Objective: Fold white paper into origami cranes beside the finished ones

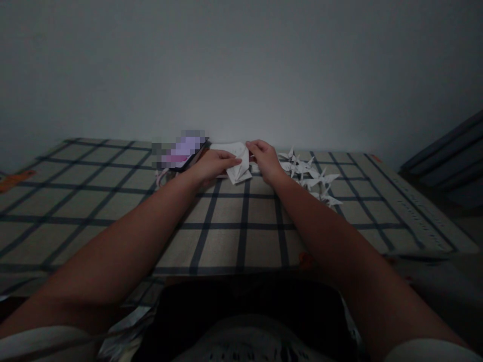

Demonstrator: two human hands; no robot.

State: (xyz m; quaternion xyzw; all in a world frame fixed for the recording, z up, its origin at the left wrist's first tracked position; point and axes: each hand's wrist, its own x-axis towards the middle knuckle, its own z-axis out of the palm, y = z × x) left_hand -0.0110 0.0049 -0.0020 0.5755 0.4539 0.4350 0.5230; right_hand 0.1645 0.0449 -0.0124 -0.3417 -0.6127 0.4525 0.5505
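Observation:
A partly folded white paper [237,160] lies at the far side of the checked tablecloth [113,201]. My left hand [213,165] lies flat on its left part, fingers stretched toward the middle of the sheet. My right hand [264,158] is closed in a pinch on the paper's upper right edge. Both forearms reach out across the table.
Several folded white paper cranes [313,176] lie to the right of my right hand. A phone with a blurred lit screen [181,151] sits left of the paper, with a cord beside it. A pale wall rises behind the table. An orange item [17,179] lies at the far left.

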